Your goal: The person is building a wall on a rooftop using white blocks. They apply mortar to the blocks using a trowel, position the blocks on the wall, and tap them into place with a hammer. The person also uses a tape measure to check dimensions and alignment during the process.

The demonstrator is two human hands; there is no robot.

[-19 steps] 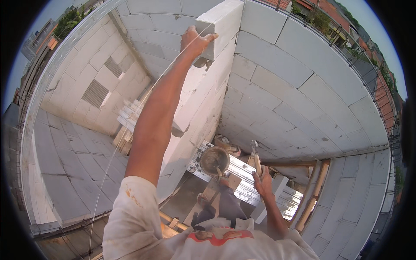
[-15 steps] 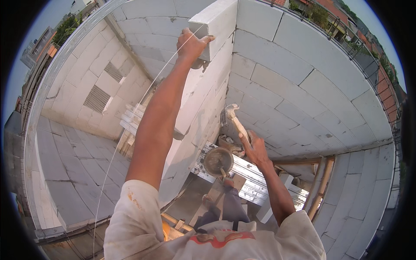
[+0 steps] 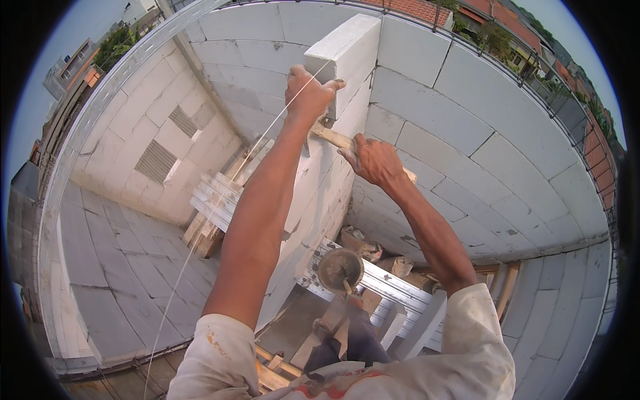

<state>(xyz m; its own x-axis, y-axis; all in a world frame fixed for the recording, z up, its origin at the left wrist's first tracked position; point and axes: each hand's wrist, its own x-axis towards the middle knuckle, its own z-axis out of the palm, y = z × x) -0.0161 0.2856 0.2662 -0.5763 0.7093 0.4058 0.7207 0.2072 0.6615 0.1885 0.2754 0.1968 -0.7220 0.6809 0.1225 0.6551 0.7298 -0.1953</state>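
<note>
A white wall block sits on top of the narrow wall that runs away from me to the corner. My left hand grips its near end, with the thumb toward the right side and the fingers on the left. Just below, my right hand is closed around the wooden handle of a hammer. The hammer's head is beside the wall under the block, partly hidden behind my left wrist. A taut white string passes across my left hand.
Down by my feet, a round bucket with a tool in it stands on planks. Metal decking and crumpled sacks lie beyond it. Block walls rise on the right and left. More planks lie left of the narrow wall.
My right hand has raised the hammer up and leftward, from low beside the wall to just below the block. The left hand keeps its grip on the block while the view has shifted slightly.
</note>
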